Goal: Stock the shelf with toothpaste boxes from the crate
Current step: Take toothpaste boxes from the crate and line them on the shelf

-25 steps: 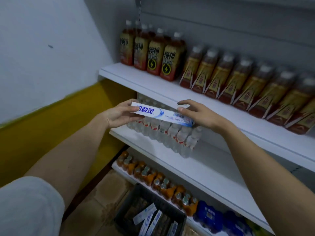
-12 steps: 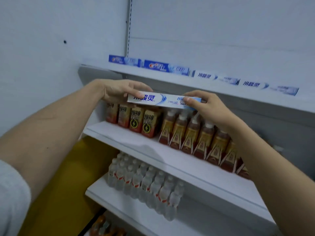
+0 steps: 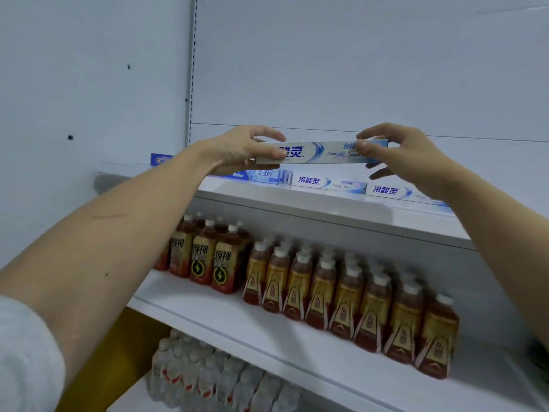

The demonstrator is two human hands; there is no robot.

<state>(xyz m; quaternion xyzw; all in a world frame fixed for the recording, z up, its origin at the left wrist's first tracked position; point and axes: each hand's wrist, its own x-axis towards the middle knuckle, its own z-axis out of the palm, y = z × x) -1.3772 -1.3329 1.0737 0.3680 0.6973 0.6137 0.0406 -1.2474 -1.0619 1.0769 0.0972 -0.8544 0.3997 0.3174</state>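
I hold a long white and blue toothpaste box (image 3: 322,152) level in the air, just above the top shelf (image 3: 326,203). My left hand (image 3: 243,150) grips its left end between thumb and fingers. At the other end my right hand (image 3: 398,153) pinches it the same way. Under the held box a row of toothpaste boxes (image 3: 329,183) lies end to end along the back of the top shelf, one dark blue box (image 3: 160,159) at the far left. The crate is out of view.
On the middle shelf (image 3: 267,325) stand several brown drink bottles (image 3: 341,289) in rows. Below that, clear water bottles (image 3: 214,376) fill the left of a lower shelf. A white wall (image 3: 74,84) and a yellow band (image 3: 116,346) close the left side.
Both hands have lifted the toothpaste box from the level of the water bottles, past the brown bottles, up to just above the top shelf. My view has tilted up, so the crate dropped out.
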